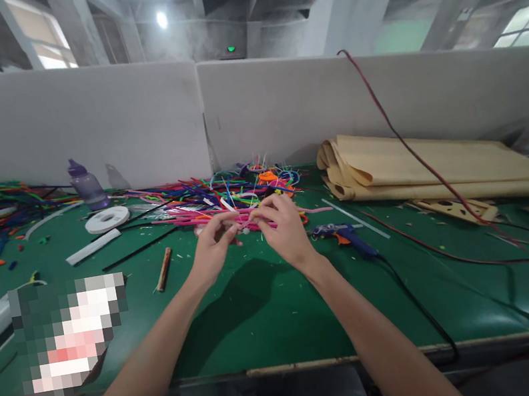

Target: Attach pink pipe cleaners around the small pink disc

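Left hand [212,246] and right hand [284,228] are both pinching a small white plastic piece [246,230] between fingertips, held just above the green table mat [263,313], in front of the multicoloured pipe-cleaner pile [224,198]. Blue glue gun [347,237] is lying right.

Two bare forearms reach to mid-frame.
Left hand [214,245] and right hand [282,229] meet, fingertips pinched together.

Pixelated patch [72,338] on table's left
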Demonstrator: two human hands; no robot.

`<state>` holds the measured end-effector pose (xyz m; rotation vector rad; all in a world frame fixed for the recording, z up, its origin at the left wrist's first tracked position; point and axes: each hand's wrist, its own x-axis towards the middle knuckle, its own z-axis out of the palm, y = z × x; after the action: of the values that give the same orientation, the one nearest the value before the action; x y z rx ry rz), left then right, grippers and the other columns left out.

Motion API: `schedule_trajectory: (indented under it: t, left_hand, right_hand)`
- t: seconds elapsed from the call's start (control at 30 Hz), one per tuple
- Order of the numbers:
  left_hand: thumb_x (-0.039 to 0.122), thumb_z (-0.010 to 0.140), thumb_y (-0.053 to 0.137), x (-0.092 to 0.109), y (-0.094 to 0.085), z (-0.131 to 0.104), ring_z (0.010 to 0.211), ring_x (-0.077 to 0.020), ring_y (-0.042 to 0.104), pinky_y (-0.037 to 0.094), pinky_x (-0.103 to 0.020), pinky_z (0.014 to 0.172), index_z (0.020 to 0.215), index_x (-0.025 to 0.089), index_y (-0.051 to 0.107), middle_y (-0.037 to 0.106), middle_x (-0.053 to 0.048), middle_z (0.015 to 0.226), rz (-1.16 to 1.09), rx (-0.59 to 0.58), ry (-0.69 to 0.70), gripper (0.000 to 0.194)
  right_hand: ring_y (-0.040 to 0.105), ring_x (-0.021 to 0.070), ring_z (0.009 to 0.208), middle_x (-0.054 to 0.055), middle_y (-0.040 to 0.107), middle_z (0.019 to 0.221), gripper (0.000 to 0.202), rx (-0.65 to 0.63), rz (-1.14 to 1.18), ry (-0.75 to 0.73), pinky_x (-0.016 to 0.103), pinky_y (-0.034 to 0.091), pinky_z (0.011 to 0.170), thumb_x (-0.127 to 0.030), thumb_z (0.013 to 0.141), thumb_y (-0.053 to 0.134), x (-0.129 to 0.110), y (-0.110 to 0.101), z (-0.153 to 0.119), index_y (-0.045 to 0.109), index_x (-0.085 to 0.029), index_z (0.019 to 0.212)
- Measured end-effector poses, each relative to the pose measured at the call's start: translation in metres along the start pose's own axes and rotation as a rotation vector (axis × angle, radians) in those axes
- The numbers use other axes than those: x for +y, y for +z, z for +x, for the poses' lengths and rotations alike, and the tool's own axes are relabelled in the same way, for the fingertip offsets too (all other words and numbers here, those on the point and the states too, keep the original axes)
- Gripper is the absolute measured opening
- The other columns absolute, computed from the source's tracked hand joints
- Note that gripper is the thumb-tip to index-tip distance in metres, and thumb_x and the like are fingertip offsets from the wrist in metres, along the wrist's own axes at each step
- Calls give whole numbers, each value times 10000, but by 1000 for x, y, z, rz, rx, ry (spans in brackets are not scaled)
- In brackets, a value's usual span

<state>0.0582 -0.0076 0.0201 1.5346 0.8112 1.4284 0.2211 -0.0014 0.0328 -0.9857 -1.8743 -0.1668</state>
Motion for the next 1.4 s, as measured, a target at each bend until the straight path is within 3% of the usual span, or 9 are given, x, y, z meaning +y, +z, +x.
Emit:
schedule_trajectory:
  t: [0.3,0.57,1.4]
  left_hand:
    - [288,806,583,-3,0,0,765,-120,538,513,-228,600,1045,209,612,595,-35,904,-13,-30,22,254]
    - [268,809,577,-2,1,1,761,-116,551,493,-225,607,1040,200,614,610,-41,947,-22,-40,20,243]
    - [282,781,618,2,0,-1,773,-139,587,516,-267,650,1073,200,594,633,-30,824,-121,-41,-24,304]
  right_hand:
    - [487,191,851,35,558,823,162,-32,71,-14,352,407,786,-121,843,504,-4,-1,1,620,-217,783]
    - [500,200,875,35,592,854,100,16,57,-22,370,398,815,-146,838,518,-7,-2,2,588,-213,814]
    - [508,185,854,36,570,857,191,-74,-16,-167,348,355,753,-121,840,478,-6,-11,3,633,-232,830]
